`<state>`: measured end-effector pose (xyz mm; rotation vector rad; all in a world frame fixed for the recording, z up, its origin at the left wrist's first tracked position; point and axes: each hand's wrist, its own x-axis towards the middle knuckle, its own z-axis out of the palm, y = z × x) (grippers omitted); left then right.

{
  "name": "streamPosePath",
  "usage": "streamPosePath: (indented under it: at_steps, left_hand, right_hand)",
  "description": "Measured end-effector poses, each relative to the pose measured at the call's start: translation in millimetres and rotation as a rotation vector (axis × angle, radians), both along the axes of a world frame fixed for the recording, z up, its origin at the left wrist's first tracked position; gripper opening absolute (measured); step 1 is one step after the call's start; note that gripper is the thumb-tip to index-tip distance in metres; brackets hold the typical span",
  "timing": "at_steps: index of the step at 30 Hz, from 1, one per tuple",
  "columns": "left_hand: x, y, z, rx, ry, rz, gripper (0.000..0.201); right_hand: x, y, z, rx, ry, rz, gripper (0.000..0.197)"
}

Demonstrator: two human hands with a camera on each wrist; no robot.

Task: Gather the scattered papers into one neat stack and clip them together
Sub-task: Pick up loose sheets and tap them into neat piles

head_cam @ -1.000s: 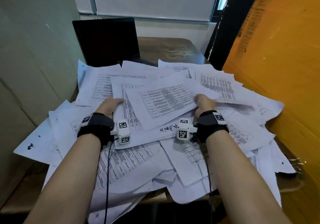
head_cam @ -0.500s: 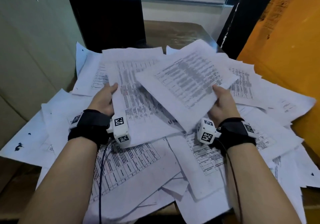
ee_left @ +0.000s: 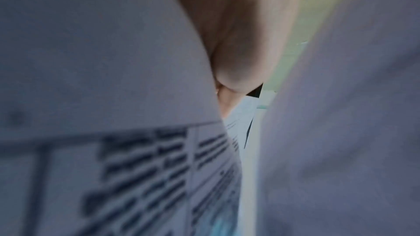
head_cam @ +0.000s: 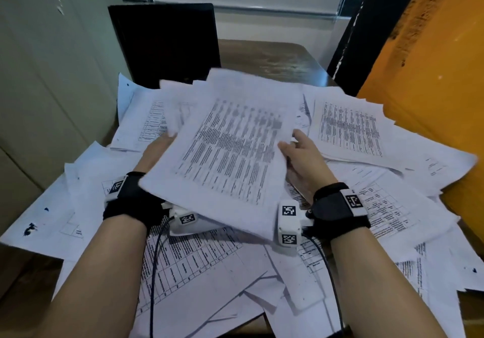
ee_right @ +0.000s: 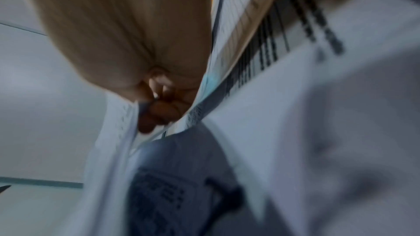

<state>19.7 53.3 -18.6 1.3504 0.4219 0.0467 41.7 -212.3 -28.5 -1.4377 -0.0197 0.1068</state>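
A bundle of printed sheets (head_cam: 230,154) is lifted off the desk, tilted up toward me, held at both side edges. My left hand (head_cam: 157,152) grips its left edge and is mostly hidden behind the paper. My right hand (head_cam: 296,154) pinches the right edge, thumb on top. Many more printed sheets (head_cam: 204,267) lie scattered over the desk below and around. In the left wrist view the palm (ee_left: 238,42) sits between blurred sheets (ee_left: 113,78). The right wrist view shows curled fingers (ee_right: 159,110) clamped on paper edges (ee_right: 118,132). No clip is visible.
A black laptop screen (head_cam: 165,42) stands at the back left. Bare brown desk (head_cam: 269,60) shows behind the paper pile. An orange panel (head_cam: 432,76) rises on the right and a beige wall (head_cam: 52,76) on the left. Cables (head_cam: 154,272) run from both wrist cameras.
Both hands have raised the bundle off the pile and squared it up between them; the top sheet has swung from skewed toward straight, and the hands have moved closer together.
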Motion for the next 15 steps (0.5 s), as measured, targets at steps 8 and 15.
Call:
streamPosePath:
  at_steps: [8, 15]
  left_hand:
    - [-5.9, -6.9, 10.3, 0.028, -0.027, -0.234, 0.038]
    - [-8.2, 0.8, 6.0, -0.124, -0.125, -0.174, 0.034]
  right_hand:
    - [-2.0, -7.9, 4.4, -0.058, -0.05, -0.002, 0.02]
    - [-2.5, 7.5, 12.1, 0.178, 0.136, 0.052, 0.033]
